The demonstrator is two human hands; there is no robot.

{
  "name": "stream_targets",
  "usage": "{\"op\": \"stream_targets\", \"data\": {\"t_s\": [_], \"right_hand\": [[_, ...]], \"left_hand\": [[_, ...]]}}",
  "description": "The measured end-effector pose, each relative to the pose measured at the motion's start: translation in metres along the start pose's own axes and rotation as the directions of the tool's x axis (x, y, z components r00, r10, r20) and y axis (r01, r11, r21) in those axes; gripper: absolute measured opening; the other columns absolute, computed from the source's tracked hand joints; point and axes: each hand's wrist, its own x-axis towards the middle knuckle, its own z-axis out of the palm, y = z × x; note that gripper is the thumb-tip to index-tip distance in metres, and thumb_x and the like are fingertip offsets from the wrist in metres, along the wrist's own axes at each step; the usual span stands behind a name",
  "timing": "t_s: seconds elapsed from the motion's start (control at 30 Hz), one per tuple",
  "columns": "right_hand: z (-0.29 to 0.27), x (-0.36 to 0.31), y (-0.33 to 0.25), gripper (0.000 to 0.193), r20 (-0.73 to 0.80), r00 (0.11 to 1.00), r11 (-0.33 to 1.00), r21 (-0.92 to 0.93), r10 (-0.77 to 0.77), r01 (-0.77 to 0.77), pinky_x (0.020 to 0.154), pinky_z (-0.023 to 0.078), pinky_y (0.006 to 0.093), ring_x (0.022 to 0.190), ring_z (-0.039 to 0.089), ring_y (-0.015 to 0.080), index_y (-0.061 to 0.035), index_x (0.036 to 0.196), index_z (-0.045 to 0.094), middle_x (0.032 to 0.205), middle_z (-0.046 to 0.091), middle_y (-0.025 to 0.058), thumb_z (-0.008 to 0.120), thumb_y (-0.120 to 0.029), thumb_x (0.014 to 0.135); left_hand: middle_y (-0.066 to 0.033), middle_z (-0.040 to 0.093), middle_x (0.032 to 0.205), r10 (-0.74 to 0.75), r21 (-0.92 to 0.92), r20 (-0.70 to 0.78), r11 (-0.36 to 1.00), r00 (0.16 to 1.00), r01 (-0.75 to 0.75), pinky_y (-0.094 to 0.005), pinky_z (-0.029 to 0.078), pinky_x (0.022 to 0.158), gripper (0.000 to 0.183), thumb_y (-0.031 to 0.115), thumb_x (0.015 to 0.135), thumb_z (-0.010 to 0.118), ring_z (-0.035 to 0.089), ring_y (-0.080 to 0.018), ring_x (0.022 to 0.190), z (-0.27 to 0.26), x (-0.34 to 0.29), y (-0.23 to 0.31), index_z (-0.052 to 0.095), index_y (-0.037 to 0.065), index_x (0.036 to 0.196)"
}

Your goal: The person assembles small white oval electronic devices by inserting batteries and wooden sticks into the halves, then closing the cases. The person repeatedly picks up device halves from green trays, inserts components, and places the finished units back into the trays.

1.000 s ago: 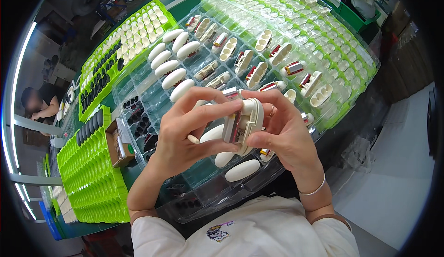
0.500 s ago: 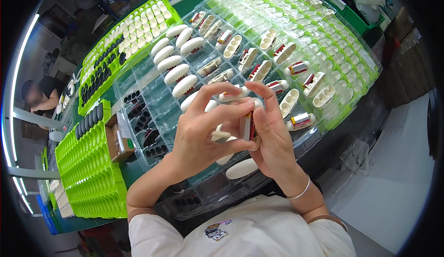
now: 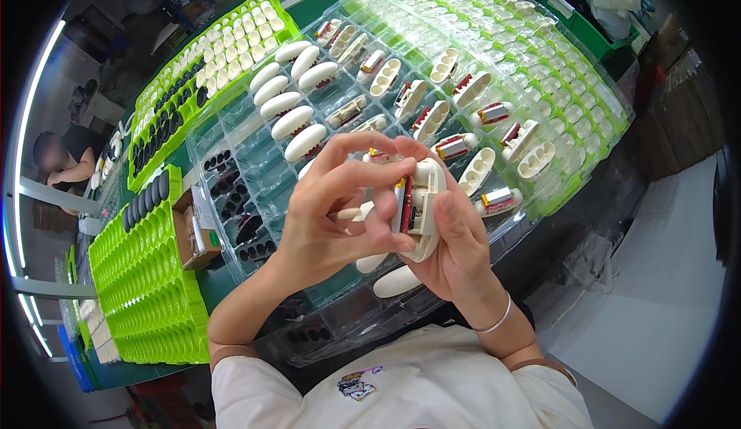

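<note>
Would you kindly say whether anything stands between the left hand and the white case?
Only the red-and-silver insert, at the open side of the white case; the left hand has fingertips on it.

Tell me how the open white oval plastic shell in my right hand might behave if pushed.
The open white oval plastic shell looks stiff: its rim shows an even curve in your right hand. Its rounded ends could let it rock. The exposed red-and-silver rectangular part at its open side may be fragile.

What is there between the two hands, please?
In the head view, a white casing with a red-and-silver part is held between left hand and right hand.
</note>
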Motion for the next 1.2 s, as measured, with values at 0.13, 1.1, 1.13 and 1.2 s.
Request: {"op": "stream_targets", "data": {"t_s": [0.13, 1.1, 1.13, 1.2], "right_hand": [[-0.003, 0.0, 0.0, 0.05, -0.002, 1.0, 0.995, -0.098, -0.025, 0.025, 0.066, 0.041, 0.0246, 0.083, 0.051, 0.0185, -0.0017, 0.127, 0.018, 0.091, 0.048, 0.0127, 0.039, -0.027, 0.089], [-0.018, 0.009, 0.0, 0.037, -0.245, 0.968, 0.995, 0.096, 0.055, -0.032, 0.075, 0.043, 0.0311, 0.078, 0.049, 0.0174, -0.0038, 0.119, 0.027, 0.086, 0.047, 0.0112, 0.038, -0.023, 0.089], [-0.019, 0.009, -0.001, 0.037, -0.243, 0.968, 0.992, 0.117, 0.066, -0.038, 0.076, 0.043, 0.0313, 0.078, 0.049, 0.0175, -0.0042, 0.119, 0.026, 0.086, 0.047, 0.0111, 0.037, -0.023, 0.089], [-0.02, 0.009, -0.003, 0.036, -0.251, 0.966, 0.992, 0.117, 0.064, -0.035, 0.077, 0.043, 0.0314, 0.079, 0.049, 0.0172, -0.0048, 0.119, 0.027, 0.087, 0.047, 0.0111, 0.037, -0.023, 0.089]], "left_hand": [[-0.0094, 0.046, 0.103, 0.147, 0.206, 0.017, 0.967, 0.989, -0.147, -0.0283, 0.043, 0.065, 0.054, 0.021, 0.054, 0.077, 0.053, -0.0175, 0.079, -0.004, 0.004, -0.001, 0.058, 0.009, 0.103], [-0.0167, 0.058, 0.071, -0.345, 0.781, -0.624, -0.245, 0.701, 0.574, -0.043, 0.044, 0.058, 0.011, 0.016, 0.066, 0.055, 0.056, -0.0343, 0.067, -0.192, -0.14, -0.064, 0.056, 0.005, 0.066], [-0.0158, 0.057, 0.068, -0.288, 0.794, -0.608, -0.221, 0.74, 0.566, -0.0418, 0.044, 0.057, 0.01, 0.015, 0.065, 0.056, 0.055, -0.0337, 0.063, -0.192, -0.14, -0.062, 0.055, 0.005, 0.064], [-0.0154, 0.057, 0.065, -0.326, 0.787, -0.615, -0.191, 0.718, 0.587, -0.0407, 0.044, 0.057, 0.01, 0.015, 0.064, 0.057, 0.055, -0.0332, 0.062, -0.19, -0.135, -0.05, 0.055, 0.004, 0.063]]}}
